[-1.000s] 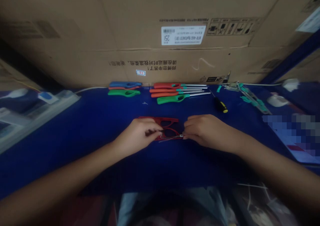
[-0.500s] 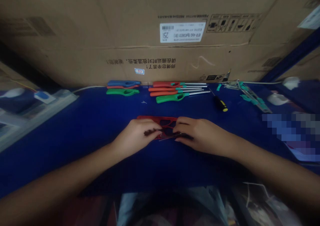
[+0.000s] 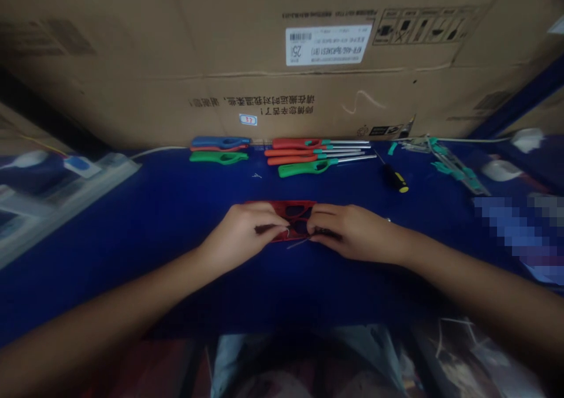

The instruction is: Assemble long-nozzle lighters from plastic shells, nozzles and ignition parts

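Note:
Opened red lighter housing halves (image 3: 296,210) lie on the blue table, partly covered by both hands. My left hand (image 3: 251,229) is closed in a pinch over their left end, with a small pale wire-like piece (image 3: 288,232) at the fingertips. At the right end my right hand (image 3: 341,230) is closed, its fingers curled around a thin, dark, pointed piece (image 3: 298,243) that sticks out to the left. The fingers hide most of it, so its kind is unclear.
Behind the hands lie blue and green handle shells (image 3: 219,158), assembled lighters (image 3: 308,168) with metal tubes, and a black-and-yellow screwdriver (image 3: 395,179). Further right are teal-and-clear parts (image 3: 458,166). A large cardboard box (image 3: 176,110) stands along the back.
The view has shifted slightly. Both hands stay over the red housing halves, still pinching, with only small finger movements; the pale piece at the left fingertips shows more clearly.

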Available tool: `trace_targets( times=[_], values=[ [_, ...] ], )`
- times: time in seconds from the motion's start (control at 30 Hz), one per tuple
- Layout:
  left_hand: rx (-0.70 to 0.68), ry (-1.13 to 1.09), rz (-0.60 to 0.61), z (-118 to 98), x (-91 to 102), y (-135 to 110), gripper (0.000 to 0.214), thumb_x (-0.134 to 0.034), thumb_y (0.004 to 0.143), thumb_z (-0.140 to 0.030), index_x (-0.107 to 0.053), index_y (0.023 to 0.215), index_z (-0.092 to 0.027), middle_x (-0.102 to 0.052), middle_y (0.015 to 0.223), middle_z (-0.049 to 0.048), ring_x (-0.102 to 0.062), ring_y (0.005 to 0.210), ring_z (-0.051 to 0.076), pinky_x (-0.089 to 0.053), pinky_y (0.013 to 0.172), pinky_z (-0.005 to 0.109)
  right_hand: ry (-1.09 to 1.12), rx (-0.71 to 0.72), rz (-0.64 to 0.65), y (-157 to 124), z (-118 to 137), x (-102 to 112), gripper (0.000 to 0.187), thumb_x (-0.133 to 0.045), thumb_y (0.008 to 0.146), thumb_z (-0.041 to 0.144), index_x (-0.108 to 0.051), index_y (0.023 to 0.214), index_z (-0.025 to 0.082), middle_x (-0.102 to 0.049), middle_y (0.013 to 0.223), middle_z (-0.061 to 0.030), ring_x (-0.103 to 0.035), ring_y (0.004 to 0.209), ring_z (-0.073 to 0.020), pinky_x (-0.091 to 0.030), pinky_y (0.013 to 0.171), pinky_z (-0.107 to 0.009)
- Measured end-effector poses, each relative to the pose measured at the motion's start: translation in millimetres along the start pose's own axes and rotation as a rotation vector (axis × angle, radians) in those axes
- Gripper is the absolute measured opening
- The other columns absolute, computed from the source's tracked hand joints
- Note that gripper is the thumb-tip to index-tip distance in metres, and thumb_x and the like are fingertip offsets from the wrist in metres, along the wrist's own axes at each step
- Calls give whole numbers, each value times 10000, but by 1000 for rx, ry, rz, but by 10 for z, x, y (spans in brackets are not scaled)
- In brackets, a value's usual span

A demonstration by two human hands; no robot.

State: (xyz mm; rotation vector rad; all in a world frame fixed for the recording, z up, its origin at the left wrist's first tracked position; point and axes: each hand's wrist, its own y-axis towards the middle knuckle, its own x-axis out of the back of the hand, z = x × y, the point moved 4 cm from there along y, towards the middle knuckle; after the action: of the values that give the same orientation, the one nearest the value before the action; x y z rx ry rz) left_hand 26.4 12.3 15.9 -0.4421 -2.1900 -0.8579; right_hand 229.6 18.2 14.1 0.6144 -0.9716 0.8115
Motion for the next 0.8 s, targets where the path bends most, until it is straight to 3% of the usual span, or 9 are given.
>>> trace_targets(
  times=[0.1, 0.23, 0.4, 0.6, 0.7, 0.8],
  values=[
    [-55, 98, 25, -7, -5, -24, 136, -652, 929, -155, -777, 903, -202, -781, 872, -4, -735, 797, 146, -558, 764, 236, 4, -21, 2, 1, -1, -3, 64, -593, 940, 160, -601, 988, 201, -645, 1063, -37, -637, 867, -153, -471, 748, -269],
    [-131, 376, 196, -131, 3, -63, 195, -569, 970, -194, -742, 1057, -212, -785, 963, 14, -742, 850, 195, -567, 752, 289, 0, -42, 6, 4, 9, -3, 43, -590, 944, 173, -596, 979, 198, -644, 1046, -36, -631, 847, -150, -463, 729, -267],
    [-229, 596, 304, -354, 37, -90, 303, -524, 926, -108, -692, 1175, -141, -776, 929, 64, -725, 813, 238, -567, 683, 337, 17, -49, 8, 7, 15, 10, 59, -593, 931, 155, -597, 973, 196, -647, 1055, -38, -636, 854, -146, -463, 729, -261],
    [-167, 490, 271, -263, 61, -83, 231, -533, 988, -249, -716, 1127, -230, -774, 1012, 39, -713, 891, 212, -547, 800, 329, 68, -7, -45, 8, 15, 46, 133, -583, 976, 309, -635, 979, 187, -657, 998, -49, -634, 835, -145, -477, 729, -264],
    [-95, 391, 238, -172, 57, -55, 218, -620, 960, -313, -701, 1158, -268, -758, 1104, 8, -684, 1015, 214, -537, 874, 323, 20, -20, -77, 4, -1, 57, 190, -489, 1021, 268, -656, 1020, 177, -672, 1014, -73, -656, 891, -162, -497, 791, -286],
    [-50, 350, 235, -130, 16, -41, 296, -676, 927, -315, -682, 1212, -233, -739, 1144, 30, -659, 1075, 231, -536, 928, 356, -77, -61, -87, 0, -13, 45, 213, -484, 1019, 261, -671, 1054, 166, -680, 1033, -84, -671, 879, -170, -504, 770, -287]
  ],
)
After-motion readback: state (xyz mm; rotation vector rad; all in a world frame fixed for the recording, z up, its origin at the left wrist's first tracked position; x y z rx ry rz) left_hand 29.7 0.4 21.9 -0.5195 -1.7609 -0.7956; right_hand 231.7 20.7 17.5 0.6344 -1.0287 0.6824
